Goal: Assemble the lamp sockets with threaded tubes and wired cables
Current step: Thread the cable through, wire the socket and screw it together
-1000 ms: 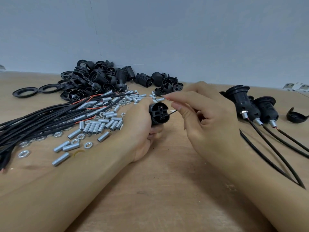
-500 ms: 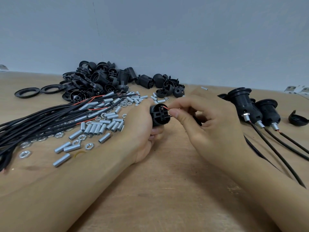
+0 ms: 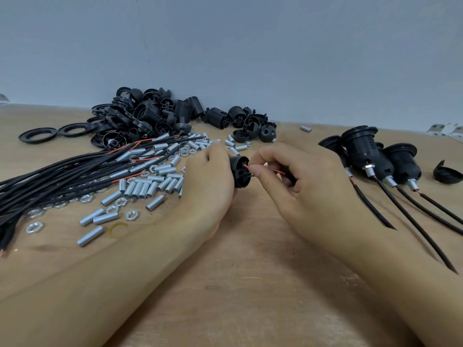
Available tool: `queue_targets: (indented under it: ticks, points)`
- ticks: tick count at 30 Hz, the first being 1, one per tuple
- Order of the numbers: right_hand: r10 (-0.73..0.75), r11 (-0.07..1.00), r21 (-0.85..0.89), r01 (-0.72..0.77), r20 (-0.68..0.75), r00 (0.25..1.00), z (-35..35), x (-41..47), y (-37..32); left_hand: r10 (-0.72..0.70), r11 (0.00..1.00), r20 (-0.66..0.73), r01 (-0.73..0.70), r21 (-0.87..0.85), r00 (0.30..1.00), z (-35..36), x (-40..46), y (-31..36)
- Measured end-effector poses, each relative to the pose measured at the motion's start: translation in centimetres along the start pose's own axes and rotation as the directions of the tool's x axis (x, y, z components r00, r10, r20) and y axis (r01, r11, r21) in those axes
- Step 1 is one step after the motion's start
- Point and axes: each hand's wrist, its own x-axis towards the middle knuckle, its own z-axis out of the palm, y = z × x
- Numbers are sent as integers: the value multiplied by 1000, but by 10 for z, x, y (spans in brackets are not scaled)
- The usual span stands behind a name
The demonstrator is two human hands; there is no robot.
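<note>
Wooden table (image 3: 250, 284), two bare hands at centre. Left hand (image 3: 210, 181) grips one black plastic lamp socket body (image 3: 239, 171), fingers curled round its far side, held just above the table. Socket's long axis lies roughly level, left to right; its slotted end face points right, toward the right hand (image 3: 303, 186). Right hand's thumb and forefinger pinch one thin red wire (image 3: 276, 171) right at that face; wire tip touches the socket end, the rest runs rightward under the curled fingers.

Counts:
- Finished black sockets with metal tubes and black cables (image 3: 370, 156), far right: at least three clear, a fourth partly hidden behind them. Flanged ends point up and away, cables trail toward the near right edge.
- Black flat rings (image 3: 37, 134), far left: two lying apart from the rest.
- One loose black cap (image 3: 447, 174) at right edge.
- Heap of black socket parts (image 3: 155, 118) by the wall: too tangled to count.
- Short silver threaded tubes (image 3: 140, 189) and silver hex nuts (image 3: 34, 227): dozens, scattered left of the left hand.
- Bundle of black cables (image 3: 62, 176), fanned leftward, red ends showing: uncountable.
</note>
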Motion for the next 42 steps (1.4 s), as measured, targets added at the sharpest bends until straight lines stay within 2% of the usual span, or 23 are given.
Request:
queue_targets:
  ticks: [2, 4, 9, 11, 15, 17, 20, 23, 26, 27, 28, 33, 38, 42]
  points:
    - [4, 1000, 9, -4, 24, 1000, -1, 0, 0, 64, 995, -21, -62, 79, 998, -1, 0, -3]
    - [23, 999, 38, -24, 26, 999, -2, -1, 1, 98, 991, -6, -97, 88, 995, -1, 0, -4]
    - [79, 989, 120, -86, 57, 995, 2, -1, -1, 57, 996, 17, -58, 67, 998, -2, 2, -6]
    - [168, 964, 194, -184, 96, 981, 3, 0, 0, 17, 999, 38, -18, 44, 999, -2, 4, -5]
    - [372, 812, 409, -416, 186, 909, -6, 7, 4, -43, 997, 65, 39, 64, 997, -2, 7, -4]
    - [404, 825, 349, -444, 183, 896, -18, 11, 13, -67, 997, 70, 64, 41, 995, -2, 8, -4]
    - [423, 874, 135, -467, 263, 867, -38, 14, 22, -72, 997, 69, 70, 42, 995, -3, 8, -5]
    - [489, 861, -95, -499, 422, 764, -60, 13, 29, -58, 997, 73, 54, 55, 996, -3, 8, -5]
    - [535, 812, -213, -543, 641, 550, -73, 10, 28, -50, 997, 78, 45, 64, 996, -3, 8, -6]
    - [526, 815, -245, -526, 695, 490, -73, 8, 26, -45, 997, 76, 40, 72, 996, -3, 8, -6]
    - [515, 824, -265, -501, 719, 467, -71, 7, 26, -41, 996, 77, 35, 77, 996, -3, 9, -6]
    - [445, 850, -112, -515, 675, 588, -62, 9, 28, -47, 997, 80, 42, 66, 996, -4, 8, -6]
    - [366, 790, 156, -592, 656, 660, -58, 8, 21, -38, 998, 80, 33, 61, 996, -3, 8, -7]
    - [327, 843, 227, -488, 505, 799, -44, 10, 13, -14, 999, 62, 10, 53, 998, -4, 7, -6]
